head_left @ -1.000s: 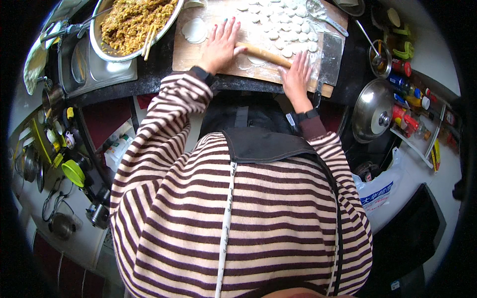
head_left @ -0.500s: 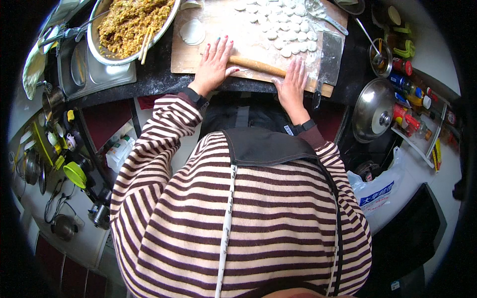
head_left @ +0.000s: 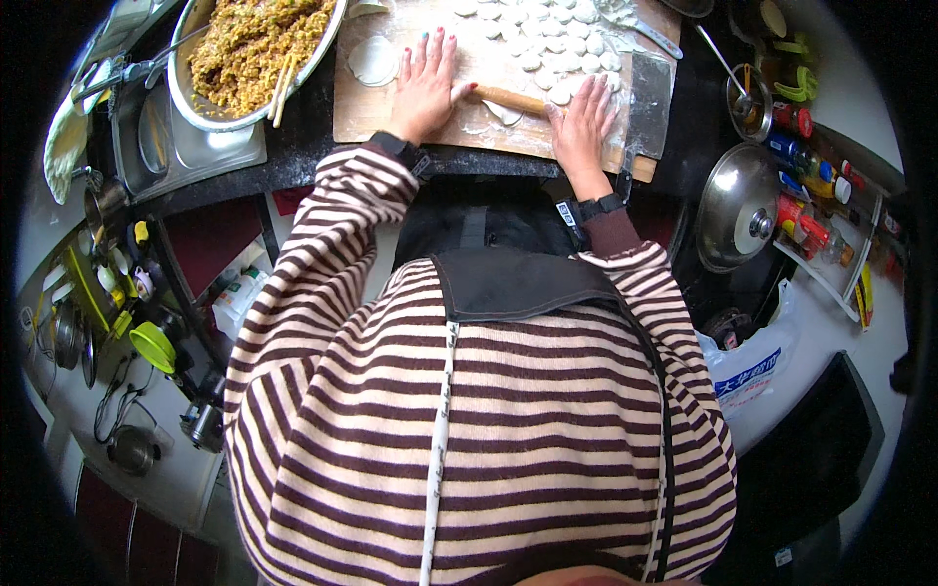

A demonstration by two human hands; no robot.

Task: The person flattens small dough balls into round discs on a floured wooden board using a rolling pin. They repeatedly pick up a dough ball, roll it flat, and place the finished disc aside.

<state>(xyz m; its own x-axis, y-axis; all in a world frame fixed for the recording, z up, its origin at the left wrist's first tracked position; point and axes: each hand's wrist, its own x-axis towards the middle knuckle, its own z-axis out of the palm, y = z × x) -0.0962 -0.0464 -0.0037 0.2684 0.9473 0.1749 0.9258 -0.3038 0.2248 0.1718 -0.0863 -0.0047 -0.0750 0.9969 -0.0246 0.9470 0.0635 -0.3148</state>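
A wooden rolling pin [head_left: 512,99] lies across the floured board [head_left: 376,117] between my hands. My left hand [head_left: 426,86] rests flat over its left end, fingers stretched away from me. My right hand [head_left: 583,125] is laid over the right end, also with straight fingers. Under the pin's middle, the near edge of a flattened dough piece [head_left: 503,114] shows. Round dough wrappers [head_left: 372,61] lie left of my left hand. Several small dough pieces [head_left: 529,39] cover the far right of the board, beyond the pin.
A large metal bowl [head_left: 175,83] of filling with chopsticks [head_left: 283,90] stands at the far left. Beside my right hand lies a cleaver [head_left: 649,103]. A metal lid [head_left: 735,210], a pot with a ladle [head_left: 750,107] and bottles [head_left: 809,174] are farther right.
The rolling pin has shifted a little away from me, and its angle is slightly flatter. Both hands went with it. The dough's near edge now shows below the pin.
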